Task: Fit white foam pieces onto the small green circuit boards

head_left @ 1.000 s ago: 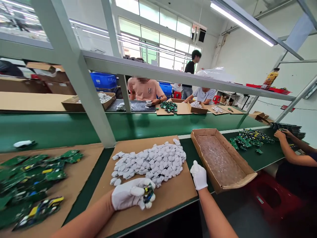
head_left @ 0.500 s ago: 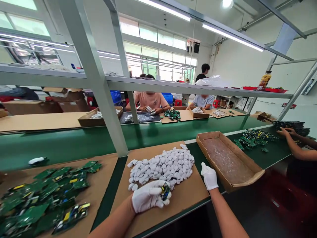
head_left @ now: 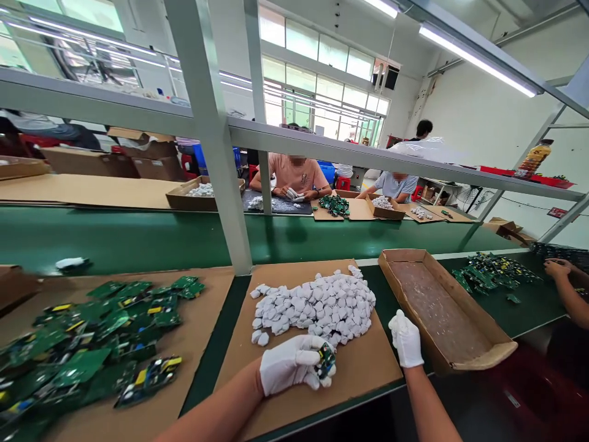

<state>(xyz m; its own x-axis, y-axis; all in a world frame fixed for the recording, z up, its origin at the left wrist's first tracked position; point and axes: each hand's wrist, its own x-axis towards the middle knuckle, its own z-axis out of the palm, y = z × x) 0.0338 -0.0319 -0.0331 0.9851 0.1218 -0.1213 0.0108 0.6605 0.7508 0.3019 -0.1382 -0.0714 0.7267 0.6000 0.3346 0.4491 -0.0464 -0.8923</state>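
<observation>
My left hand point(head_left: 299, 366), in a white glove, grips a small green circuit board point(head_left: 326, 360) with yellow and dark parts. It is above the cardboard sheet point(head_left: 368, 382), just in front of a heap of small white pieces point(head_left: 317, 305). My right hand point(head_left: 405, 339), gloved as well, is closed with its fingers curled together beside the left wall of a shallow cardboard tray point(head_left: 400, 299). Whatever its fingertips hold, if anything, is too small to make out.
On the left, many green circuit boards point(head_left: 92, 344) lie on cardboard. More boards point(head_left: 494, 271) are piled beyond the tray, near a co-worker's hand point(head_left: 558, 268). A metal post point(head_left: 232, 221) rises behind the white heap. Other people sit across the green belt point(head_left: 294, 236).
The camera view has turned slightly left, so the scene sits further right. My left hand still holds the circuit board, and my right hand stays closed beside the tray.
</observation>
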